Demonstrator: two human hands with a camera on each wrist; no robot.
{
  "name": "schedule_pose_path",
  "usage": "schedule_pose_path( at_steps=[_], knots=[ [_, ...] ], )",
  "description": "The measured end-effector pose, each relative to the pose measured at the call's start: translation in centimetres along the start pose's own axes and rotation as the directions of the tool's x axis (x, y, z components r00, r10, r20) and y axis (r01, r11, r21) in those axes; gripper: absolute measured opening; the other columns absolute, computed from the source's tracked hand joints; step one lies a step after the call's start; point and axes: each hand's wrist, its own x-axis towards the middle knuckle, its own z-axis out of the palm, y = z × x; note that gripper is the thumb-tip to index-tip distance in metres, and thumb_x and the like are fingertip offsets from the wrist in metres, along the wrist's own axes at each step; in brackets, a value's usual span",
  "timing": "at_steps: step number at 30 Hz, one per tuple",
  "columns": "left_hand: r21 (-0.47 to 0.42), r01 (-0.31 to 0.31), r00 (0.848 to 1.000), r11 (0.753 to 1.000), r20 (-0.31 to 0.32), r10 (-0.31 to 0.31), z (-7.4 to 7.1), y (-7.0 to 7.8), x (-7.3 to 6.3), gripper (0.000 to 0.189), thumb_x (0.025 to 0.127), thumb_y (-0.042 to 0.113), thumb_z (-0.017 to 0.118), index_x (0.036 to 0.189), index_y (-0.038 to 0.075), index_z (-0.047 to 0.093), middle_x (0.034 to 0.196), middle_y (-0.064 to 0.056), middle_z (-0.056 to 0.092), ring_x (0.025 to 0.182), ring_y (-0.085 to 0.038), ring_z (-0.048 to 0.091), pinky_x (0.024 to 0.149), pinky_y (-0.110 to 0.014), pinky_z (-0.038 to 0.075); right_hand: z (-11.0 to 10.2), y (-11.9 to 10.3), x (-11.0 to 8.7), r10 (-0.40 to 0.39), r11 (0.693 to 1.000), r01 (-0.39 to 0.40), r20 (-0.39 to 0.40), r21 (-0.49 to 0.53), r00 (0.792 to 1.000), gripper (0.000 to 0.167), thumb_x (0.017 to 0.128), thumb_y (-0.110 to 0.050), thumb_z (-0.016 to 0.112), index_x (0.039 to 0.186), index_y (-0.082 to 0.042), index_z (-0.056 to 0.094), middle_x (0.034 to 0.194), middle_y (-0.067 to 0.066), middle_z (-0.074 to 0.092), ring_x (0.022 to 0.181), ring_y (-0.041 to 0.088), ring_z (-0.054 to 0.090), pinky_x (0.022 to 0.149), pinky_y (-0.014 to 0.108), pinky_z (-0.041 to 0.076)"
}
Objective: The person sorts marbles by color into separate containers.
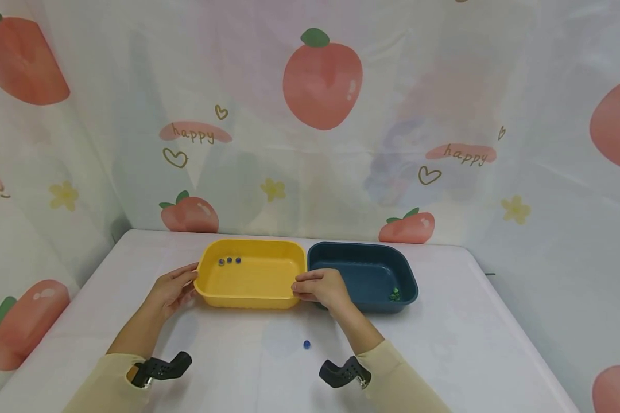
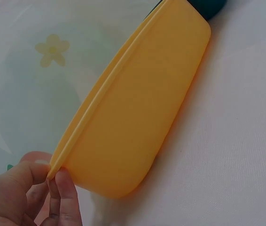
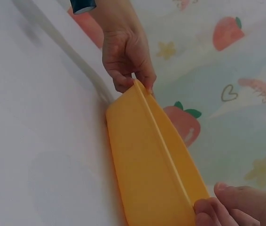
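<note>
A yellow plastic tub [image 1: 250, 302] stands in the middle of the table's far part, with three small blue balls [image 1: 229, 260] inside near its back left. My left hand [image 1: 171, 289] pinches its left rim, thumb above and fingers beneath, as the left wrist view shows. At the opposite end, my right hand [image 1: 322, 288] grips the right rim between thumb and curled fingers. This hand overlaps the front left corner of a dark blue tub [image 1: 361, 248], whose front right corner holds small green pieces [image 1: 395, 294].
A single blue ball [image 1: 307, 345] lies on the white table [image 1: 248, 367] in front of the tubs, between the forearms. Behind the table hangs a fruit-printed cloth [image 1: 322, 172]. Black camera mounts [image 1: 162, 367] are strapped at both wrists.
</note>
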Motion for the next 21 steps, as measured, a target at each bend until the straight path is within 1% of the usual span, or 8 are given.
schedule_pose_path(
  at_steps=[1,3,5,7,10,13,15,21],
  knots=[
    [0.0,0.0,1.0,1.0,0.0,0.0,0.0,0.0,0.0,0.054,0.099,0.021,0.059,0.149,0.011,0.043,0.13,-0.01,0.059,0.083,-0.007,0.062,0.068,-0.016,0.054,0.0,0.0,0.0,0.004,1.0,-0.004,-0.007,-0.005,1.0,0.029,0.08,-0.005,0.08,0.104,0.008,0.071,0.089,0.016,0.075,0.078,0.02,0.074,0.071,0.029,0.06],
    [-0.002,-0.002,1.0,1.0,0.004,0.002,0.0,0.0,-0.1,0.054,0.099,0.021,0.059,0.149,0.011,0.043,0.12,-0.006,0.063,0.08,-0.007,0.062,0.067,-0.016,0.054,0.1,0.0,-0.1,0.002,1.0,-0.003,-0.018,-0.018,1.0,0.026,0.08,-0.005,0.079,0.102,0.007,0.072,0.089,0.015,0.075,0.078,0.02,0.074,0.071,0.029,0.06],
    [-0.008,-0.005,1.0,1.0,0.009,0.005,-0.1,0.0,-0.2,0.054,0.098,0.021,0.059,0.149,0.011,0.043,0.11,-0.001,0.065,0.079,-0.007,0.062,0.067,-0.016,0.054,0.1,0.1,-0.1,0.011,1.0,-0.011,-0.027,-0.02,1.0,0.025,0.08,-0.005,0.08,0.102,0.006,0.073,0.089,0.014,0.075,0.078,0.02,0.074,0.071,0.029,0.06],
    [-0.012,-0.007,1.0,1.0,0.012,0.007,-0.1,0.1,-0.2,0.055,0.098,0.021,0.059,0.149,0.01,0.042,0.1,0.005,0.066,0.077,-0.006,0.062,0.066,-0.016,0.054,0.0,0.2,-0.2,0.009,1.0,-0.01,-0.028,-0.022,1.0,0.024,0.08,-0.005,0.079,0.102,0.005,0.073,0.089,0.015,0.075,0.079,0.02,0.074,0.071,0.029,0.06],
    [-0.017,-0.008,1.0,1.0,0.012,0.008,-0.1,0.1,-0.2,0.055,0.098,0.02,0.059,0.149,0.01,0.042,0.092,0.01,0.065,0.076,-0.005,0.062,0.066,-0.016,0.054,0.0,0.3,-0.6,0.006,0.999,-0.006,-0.014,-0.032,1.0,0.026,0.08,-0.006,0.08,0.103,0.005,0.073,0.091,0.014,0.075,0.08,0.02,0.074,0.075,0.032,0.06],
    [-0.022,-0.004,1.0,1.0,0.008,0.004,0.0,0.1,-0.2,0.055,0.098,0.02,0.06,0.149,0.01,0.042,0.089,0.011,0.064,0.076,-0.005,0.062,0.066,-0.016,0.054,-0.1,0.6,-1.1,-0.002,0.999,0.002,0.005,-0.048,1.0,0.027,0.081,-0.008,0.08,0.104,0.005,0.073,0.091,0.014,0.075,0.082,0.021,0.074,0.08,0.037,0.059],
    [-0.025,0.001,1.0,1.0,0.006,-0.001,0.0,0.1,-0.1,0.055,0.098,0.02,0.06,0.149,0.01,0.042,0.091,0.01,0.065,0.076,-0.005,0.062,0.067,-0.016,0.055,-0.2,0.8,-1.5,-0.006,0.997,0.007,0.015,-0.07,1.0,0.029,0.082,-0.01,0.08,0.106,0.004,0.072,0.091,0.012,0.075,0.084,0.021,0.074,0.083,0.038,0.059],
    [-0.028,0.002,1.0,1.0,0.008,-0.002,-0.1,0.1,-0.1,0.055,0.098,0.02,0.06,0.149,0.01,0.043,0.1,0.006,0.066,0.08,-0.007,0.063,0.067,-0.016,0.055,-0.7,1.5,-2.7,-0.02,0.996,0.023,0.038,-0.081,0.999,0.026,0.083,-0.011,0.079,0.104,0.004,0.073,0.089,0.013,0.076,0.082,0.021,0.074,0.077,0.033,0.06]
  ],
)
